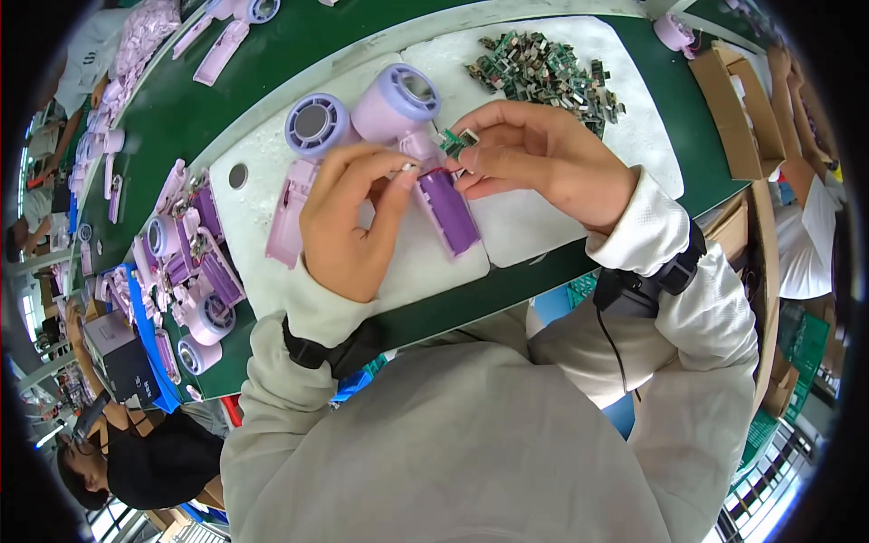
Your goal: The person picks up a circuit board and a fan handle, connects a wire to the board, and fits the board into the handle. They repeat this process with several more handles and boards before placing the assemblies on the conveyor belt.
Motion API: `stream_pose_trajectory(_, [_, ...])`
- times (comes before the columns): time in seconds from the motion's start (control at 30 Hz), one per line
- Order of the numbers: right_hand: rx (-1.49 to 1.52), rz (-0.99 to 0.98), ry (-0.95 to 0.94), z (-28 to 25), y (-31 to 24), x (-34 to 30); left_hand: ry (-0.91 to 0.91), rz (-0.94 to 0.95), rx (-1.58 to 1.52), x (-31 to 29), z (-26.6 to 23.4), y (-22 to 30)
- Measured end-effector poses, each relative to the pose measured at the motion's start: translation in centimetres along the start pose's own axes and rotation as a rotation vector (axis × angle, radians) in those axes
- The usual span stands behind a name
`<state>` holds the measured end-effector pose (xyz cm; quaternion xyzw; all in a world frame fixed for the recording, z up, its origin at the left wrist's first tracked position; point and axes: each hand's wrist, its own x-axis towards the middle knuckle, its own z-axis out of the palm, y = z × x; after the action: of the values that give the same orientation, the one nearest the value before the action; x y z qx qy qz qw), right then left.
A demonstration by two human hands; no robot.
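Between the fingertips of my right hand is a small green circuit board with a silvery metal part. My left hand is closed in a pinch on a small white connector, close to the board. Below my fingertips lies a pale-lilac handheld fan, its round head pointing away from me. A dark-purple cylinder sits in its handle. Beside it on the left rests a second lilac fan, with its handle partly hidden by my left hand.
A heap of small circuit boards lies on the white foam sheet. A grey disc is at its left edge. Lilac fan parts pile up at left. An open cardboard box stands right. Other people sit at both sides.
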<state>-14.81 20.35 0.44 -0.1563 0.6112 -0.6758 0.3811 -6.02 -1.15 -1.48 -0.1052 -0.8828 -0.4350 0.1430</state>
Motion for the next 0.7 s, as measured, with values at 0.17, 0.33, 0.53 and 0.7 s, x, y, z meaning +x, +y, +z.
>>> stream_pose_trajectory(0.17, [0.13, 0.134, -0.055, -0.2, 0.3, 0.4, 0.005, -0.122, -0.3, -0.4, 0.2, -1.3])
stream_pose_trajectory(0.33, [0.118, 0.042, -0.061, 0.1, 0.6, 0.4, -0.087, -0.108, -0.371, -0.5, 0.1, -2.0])
stream_pose_trajectory(0.53, [0.034, 0.061, -0.04, 1.0, -1.0, 0.6, -0.096, -0.091, -0.364, -0.3, -0.1, -2.1])
stream_pose_trajectory(0.7, [-0.075, -0.091, -0.028, 0.6, 0.6, 0.7, -0.122, -0.049, -0.365, -0.2, 0.0, -2.0])
